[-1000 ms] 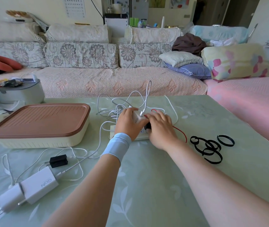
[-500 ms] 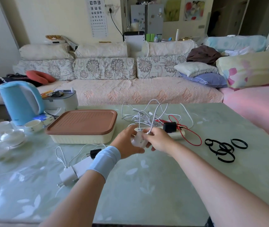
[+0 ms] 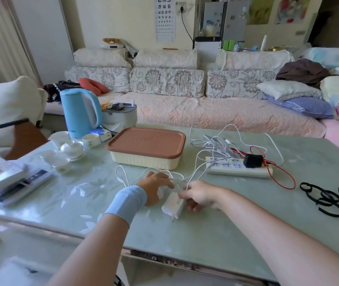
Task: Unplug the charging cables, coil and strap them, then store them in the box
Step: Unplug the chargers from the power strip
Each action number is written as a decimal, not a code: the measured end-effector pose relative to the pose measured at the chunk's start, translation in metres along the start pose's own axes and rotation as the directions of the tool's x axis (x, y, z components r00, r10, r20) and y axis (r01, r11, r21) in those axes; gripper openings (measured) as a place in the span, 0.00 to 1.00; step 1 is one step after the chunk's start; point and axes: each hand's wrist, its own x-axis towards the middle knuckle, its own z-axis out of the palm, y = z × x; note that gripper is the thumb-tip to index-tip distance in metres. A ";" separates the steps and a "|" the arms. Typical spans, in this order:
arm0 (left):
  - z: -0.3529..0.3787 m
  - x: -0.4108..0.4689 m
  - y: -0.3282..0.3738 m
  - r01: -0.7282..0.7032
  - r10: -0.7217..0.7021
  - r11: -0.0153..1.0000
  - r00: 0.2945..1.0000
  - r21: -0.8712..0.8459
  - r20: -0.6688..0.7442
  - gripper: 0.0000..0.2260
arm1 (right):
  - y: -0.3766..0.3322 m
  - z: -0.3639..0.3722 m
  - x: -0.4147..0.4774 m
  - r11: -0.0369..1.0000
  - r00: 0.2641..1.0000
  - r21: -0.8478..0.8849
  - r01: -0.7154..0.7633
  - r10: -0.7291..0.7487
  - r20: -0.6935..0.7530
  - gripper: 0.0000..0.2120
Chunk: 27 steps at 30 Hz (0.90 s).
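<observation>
Box (image 3: pixel 146 149) at 11 o'clock from the hands, lid on, contents hidden. Straps (image 3: pixel 327 198) at 3 o'clock on desk (image 3: pixel 185 234); strip (image 3: pixel 226 171) at 2 o'clock, black adapter (image 3: pixel 252 161) plugged in; cables (image 3: pixel 216 143) tangled beyond. Right hand (image 3: pixel 200 195) pinching white charger (image 3: pixel 173 204); left hand (image 3: pixel 155 187) flat, fingers loosely spread, touching a cable.

Blue kettle (image 3: pixel 80 112), white teacups (image 3: pixel 90 139), floral sofa (image 3: pixel 205 115)
</observation>
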 end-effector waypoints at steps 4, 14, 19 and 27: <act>-0.003 0.005 -0.010 0.070 -0.072 0.997 0.991 -0.020 -0.113 0.21 | -0.003 0.010 0.007 0.984 0.989 -0.177 0.029 -0.054 -0.138 0.13; -0.003 0.003 0.027 0.047 -0.043 0.989 0.999 -0.142 0.029 0.10 | 0.000 0.011 0.017 0.961 0.955 -0.263 0.082 -0.152 -0.256 0.16; -0.012 0.004 0.025 0.083 -0.089 0.993 0.994 0.079 0.067 0.13 | 0.003 -0.004 0.008 0.962 0.965 -0.215 0.170 -0.207 -0.159 0.10; -0.015 0.045 0.077 -0.049 -0.060 0.958 0.929 -0.281 -0.365 0.04 | 0.012 -0.063 -0.017 0.852 0.790 -0.517 0.078 -0.369 -0.490 0.13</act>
